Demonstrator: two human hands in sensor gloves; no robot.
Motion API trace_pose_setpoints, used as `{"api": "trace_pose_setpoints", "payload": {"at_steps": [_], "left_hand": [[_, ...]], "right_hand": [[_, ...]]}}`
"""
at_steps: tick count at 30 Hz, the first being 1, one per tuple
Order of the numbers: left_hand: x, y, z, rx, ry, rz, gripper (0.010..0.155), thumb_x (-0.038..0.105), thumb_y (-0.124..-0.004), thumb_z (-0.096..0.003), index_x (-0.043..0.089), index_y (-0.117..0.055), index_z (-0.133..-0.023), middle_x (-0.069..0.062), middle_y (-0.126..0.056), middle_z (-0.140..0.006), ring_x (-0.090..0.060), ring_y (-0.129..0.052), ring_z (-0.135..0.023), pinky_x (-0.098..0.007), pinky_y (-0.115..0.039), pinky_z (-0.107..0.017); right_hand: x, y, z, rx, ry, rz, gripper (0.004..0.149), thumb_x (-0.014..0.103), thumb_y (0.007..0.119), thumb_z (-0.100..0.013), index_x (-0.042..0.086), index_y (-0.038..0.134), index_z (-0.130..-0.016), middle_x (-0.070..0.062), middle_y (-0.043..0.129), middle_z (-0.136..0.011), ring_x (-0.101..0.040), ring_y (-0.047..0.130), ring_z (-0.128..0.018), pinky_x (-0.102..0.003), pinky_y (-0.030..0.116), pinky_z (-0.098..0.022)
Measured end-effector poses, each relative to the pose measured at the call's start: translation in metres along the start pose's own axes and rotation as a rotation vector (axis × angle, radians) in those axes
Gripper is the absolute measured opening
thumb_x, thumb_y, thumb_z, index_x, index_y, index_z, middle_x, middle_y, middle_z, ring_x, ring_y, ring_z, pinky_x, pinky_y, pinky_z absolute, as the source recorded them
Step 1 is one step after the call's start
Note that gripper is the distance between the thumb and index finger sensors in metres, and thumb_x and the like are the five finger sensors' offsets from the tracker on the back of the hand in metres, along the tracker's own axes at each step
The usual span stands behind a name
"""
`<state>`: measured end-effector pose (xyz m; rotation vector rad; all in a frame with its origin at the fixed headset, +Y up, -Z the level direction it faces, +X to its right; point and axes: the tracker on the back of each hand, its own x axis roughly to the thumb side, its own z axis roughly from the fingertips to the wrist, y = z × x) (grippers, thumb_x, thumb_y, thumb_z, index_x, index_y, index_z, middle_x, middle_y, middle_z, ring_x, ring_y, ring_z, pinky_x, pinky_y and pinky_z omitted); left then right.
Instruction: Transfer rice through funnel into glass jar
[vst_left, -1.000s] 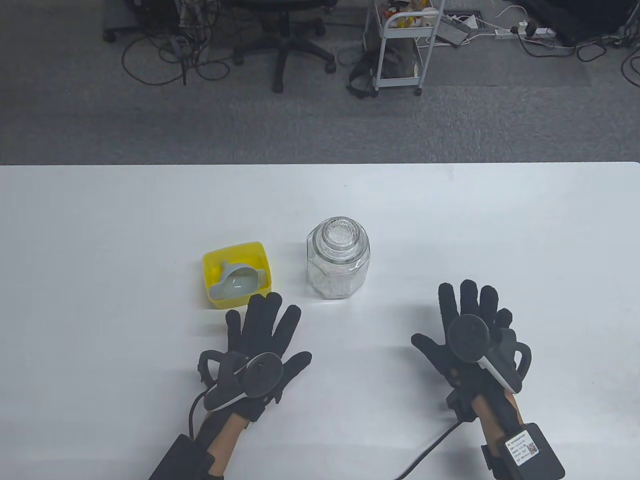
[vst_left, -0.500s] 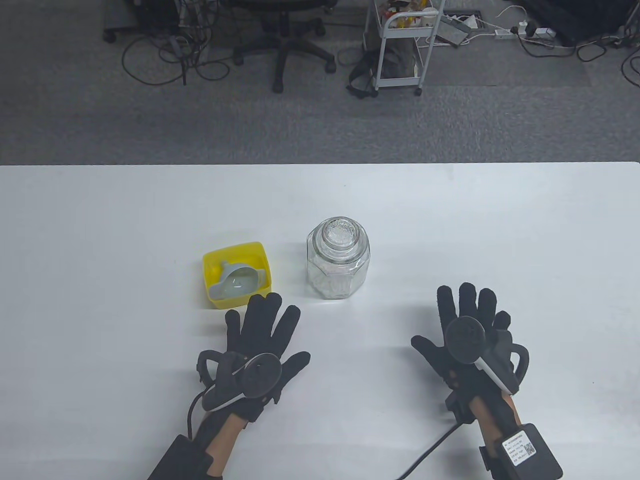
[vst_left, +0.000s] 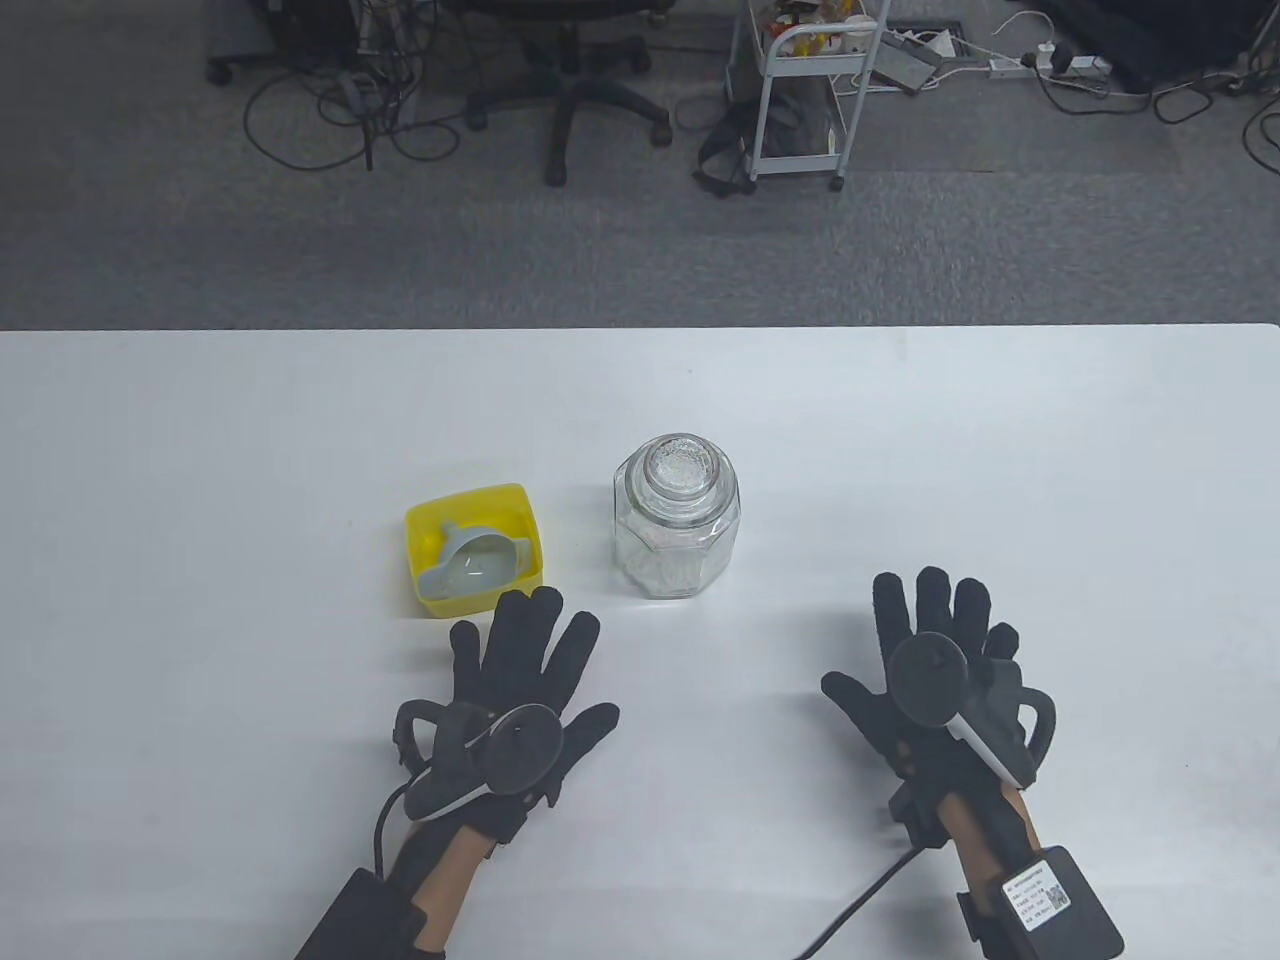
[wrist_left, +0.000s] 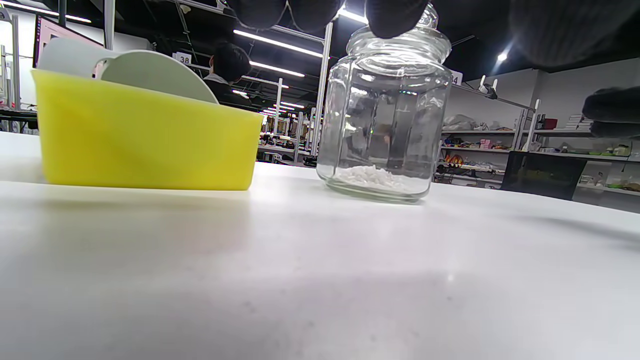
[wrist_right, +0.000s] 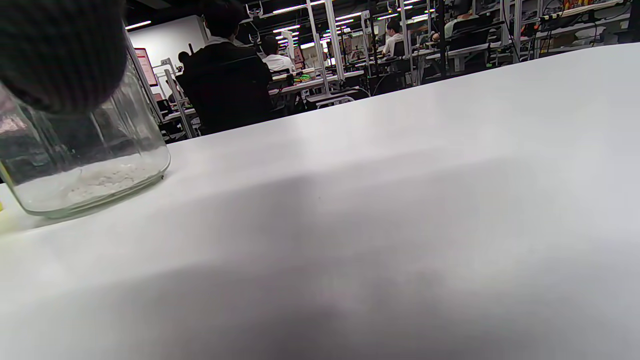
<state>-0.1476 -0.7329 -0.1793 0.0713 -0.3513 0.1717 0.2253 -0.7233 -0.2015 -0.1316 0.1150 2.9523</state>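
Note:
A clear glass jar (vst_left: 677, 520) with a glass lid on stands at the table's middle; a thin layer of white rice (wrist_left: 372, 177) lies on its bottom. Left of it a yellow tub (vst_left: 473, 562) holds a grey funnel (vst_left: 472, 562) lying on its side. My left hand (vst_left: 525, 650) lies flat on the table with fingers spread, just in front of the tub, holding nothing. My right hand (vst_left: 935, 625) lies flat with fingers spread, to the right of and nearer than the jar, holding nothing. The jar also shows in the left wrist view (wrist_left: 385, 110) and the right wrist view (wrist_right: 80, 160).
The white table (vst_left: 1000, 450) ends at a far edge; beyond it is grey carpet with an office chair (vst_left: 565, 90), a white cart (vst_left: 800, 90) and cables. Black cables run from both wrists off the near edge.
The right hand has shifted very slightly toward me and left. The left hand, jar and tub have not moved.

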Motion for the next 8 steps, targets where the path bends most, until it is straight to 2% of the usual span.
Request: {"api": "trace_pose_setpoints", "payload": {"at_steps": [8], "left_hand": [[-0.0032, 0.0, -0.0003, -0.003, 0.013, 0.013, 0.083, 0.075, -0.069, -0.0507, 0.039, -0.036, -0.118, -0.011, -0.026, -0.13, -0.044, -0.03, -0.118, -0.076, -0.033, -0.074]], "right_hand": [[0.0022, 0.0015, -0.0002, 0.007, 0.0, 0.013, 0.098, 0.074, 0.076, -0.032, 0.039, 0.018, -0.103, -0.01, 0.017, -0.118, -0.045, 0.014, -0.107, -0.073, 0.028, -0.072]]}}
